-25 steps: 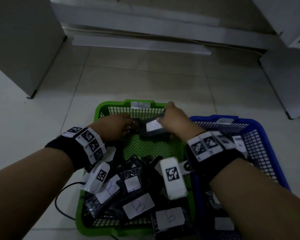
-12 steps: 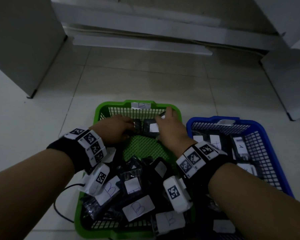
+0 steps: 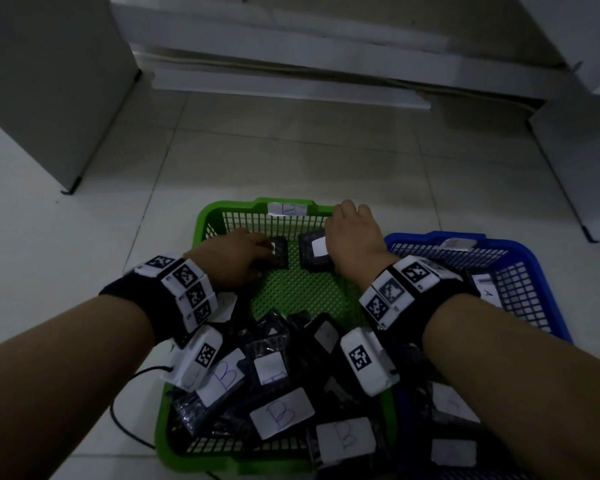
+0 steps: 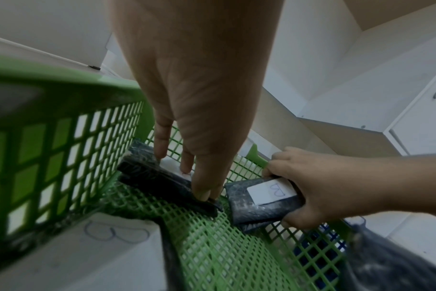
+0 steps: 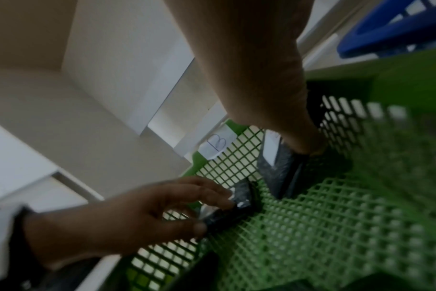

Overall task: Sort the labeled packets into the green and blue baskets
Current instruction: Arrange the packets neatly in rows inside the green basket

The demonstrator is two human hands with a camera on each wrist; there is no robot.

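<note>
Packet B (image 4: 261, 198), clasped in the right hand (image 4: 319, 187), has come down into the green basket (image 4: 75, 86) beside a packet (image 4: 147, 173) the left hand (image 4: 199, 98) pinches, correctly sorted.

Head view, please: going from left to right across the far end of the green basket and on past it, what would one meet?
Across the far end: left hand → the dark packet it pinches → the packet labelled B → right hand gripping that packet → blue basket.
</note>
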